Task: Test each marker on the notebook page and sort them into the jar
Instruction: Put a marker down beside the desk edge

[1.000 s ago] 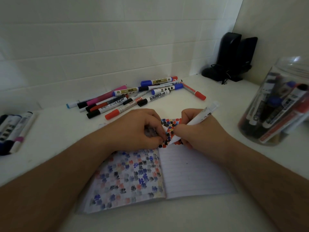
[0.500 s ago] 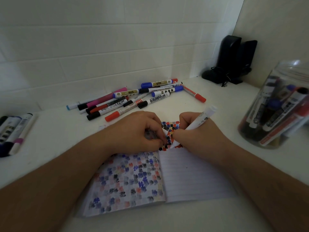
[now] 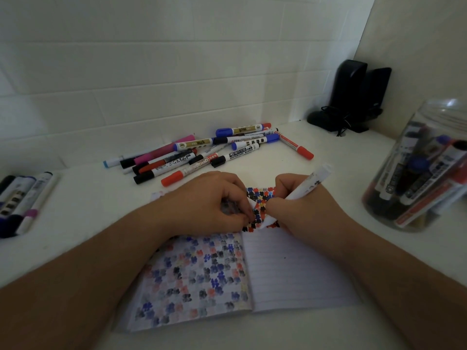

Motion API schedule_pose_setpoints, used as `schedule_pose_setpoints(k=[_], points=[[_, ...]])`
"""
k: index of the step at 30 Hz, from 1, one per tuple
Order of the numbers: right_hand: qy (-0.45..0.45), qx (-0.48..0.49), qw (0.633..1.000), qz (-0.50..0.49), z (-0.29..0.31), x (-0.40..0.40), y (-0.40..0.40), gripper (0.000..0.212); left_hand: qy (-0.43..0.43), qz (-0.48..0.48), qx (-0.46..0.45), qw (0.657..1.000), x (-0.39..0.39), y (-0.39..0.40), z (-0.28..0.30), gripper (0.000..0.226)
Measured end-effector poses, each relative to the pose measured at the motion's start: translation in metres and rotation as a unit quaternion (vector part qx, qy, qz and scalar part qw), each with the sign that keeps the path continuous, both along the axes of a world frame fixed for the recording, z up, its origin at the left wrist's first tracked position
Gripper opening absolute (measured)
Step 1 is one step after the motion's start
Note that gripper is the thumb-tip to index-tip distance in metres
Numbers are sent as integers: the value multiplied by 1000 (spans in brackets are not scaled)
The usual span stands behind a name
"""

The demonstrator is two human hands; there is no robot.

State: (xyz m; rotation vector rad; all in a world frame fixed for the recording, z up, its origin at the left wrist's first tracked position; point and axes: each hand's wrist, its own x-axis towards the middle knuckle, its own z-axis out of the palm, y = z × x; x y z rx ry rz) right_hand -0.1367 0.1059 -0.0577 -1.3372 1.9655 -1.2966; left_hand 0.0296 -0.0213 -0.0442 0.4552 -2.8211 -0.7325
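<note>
A loose pile of markers (image 3: 209, 152) lies at the back of the white bench (image 3: 88, 203), against a tiled wall (image 3: 151, 72); a smaller row of markers (image 3: 20, 198) sits at the far left; two black speakers (image 3: 353, 94) stand in the corner; a clear, rounded plastic jar (image 3: 424, 168) on the right holds several markers. In front, an open lined notebook (image 3: 290, 271) shows a left page covered in coloured blots; both hands hide its top edge. The left hand (image 3: 209, 200) has its grip curled, pinching a curled-up page; the right hand (image 3: 303, 210) has its grip clamped on a white marker (image 3: 310, 183), angled up to the right.
</note>
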Motion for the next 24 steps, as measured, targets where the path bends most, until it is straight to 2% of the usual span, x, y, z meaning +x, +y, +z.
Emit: schedule_pose_setpoints(k=[3, 9, 13, 24], points=[[-7, -8, 1000, -24, -1, 0, -1, 47, 6, -3, 2, 1000, -1, -1, -1, 11], [-5, 7, 1000, 15, 1, 2, 2, 34, 10, -6, 0, 1000, -1, -2, -2, 12], [-40, -21, 999, -3, 3, 1, 2, 32, 9, 1, 6, 1000, 0, -1, -2, 12], [-33, -17, 999, 18, 5, 0, 3, 36, 24, -3, 13, 1000, 0, -3, -4, 17]])
